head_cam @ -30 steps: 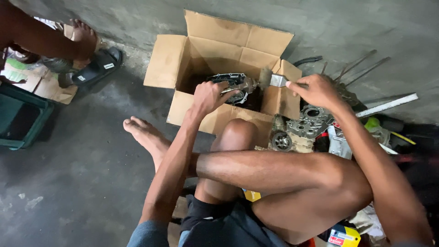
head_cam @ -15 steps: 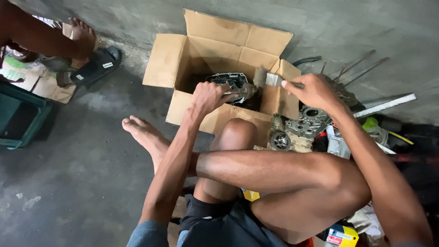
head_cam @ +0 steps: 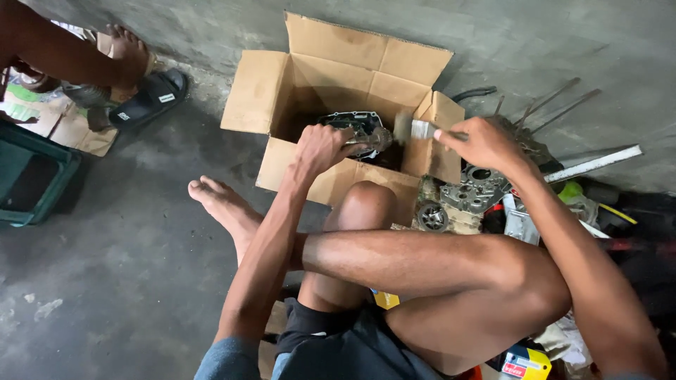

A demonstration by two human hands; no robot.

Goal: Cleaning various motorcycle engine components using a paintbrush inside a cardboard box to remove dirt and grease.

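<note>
An open cardboard box (head_cam: 282, 84) stands on the concrete floor in front of me. Inside it lies a dark metal engine part (head_cam: 352, 127). My left hand (head_cam: 320, 148) grips a small metal piece at the edge of that part, over the box. My right hand (head_cam: 482, 141) holds a paintbrush (head_cam: 415, 129) by its handle, bristles pointing left toward the engine part, just beside the box's right flap. My bare legs are folded under both arms.
Grey metal engine casings and a gear (head_cam: 458, 200) lie right of the box, with long rods (head_cam: 556, 102) and a flat metal bar (head_cam: 595, 163) behind. Another person's foot in a black sandal (head_cam: 144, 95) is at upper left, beside a green crate (head_cam: 32, 179).
The brush in my right hand has shifted slightly left toward the engine part. My left hand keeps its grip in the box.
</note>
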